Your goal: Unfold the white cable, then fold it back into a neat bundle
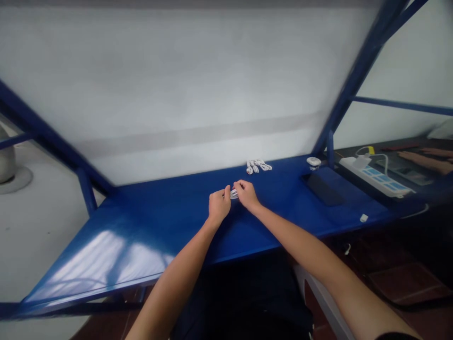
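Note:
A small white cable bundle (pixel 234 194) is held between my two hands, above the middle of the blue table (pixel 170 203). My left hand (pixel 219 204) has its fingers closed on the bundle's left end. On the other end, my right hand (pixel 246 192) pinches the same bundle with thumb and fingers. Several coiled white cables (pixel 258 165) lie side by side near the table's back edge, just beyond my hands.
Toward the right are a white round item (pixel 313 162), a dark phone (pixel 322 189), a small white piece (pixel 364 217) and a white power strip (pixel 378 177) with plugs. Another person's hands (pixel 426 160) rest at far right. Blue frame posts (pixel 87 191) rise at both ends.

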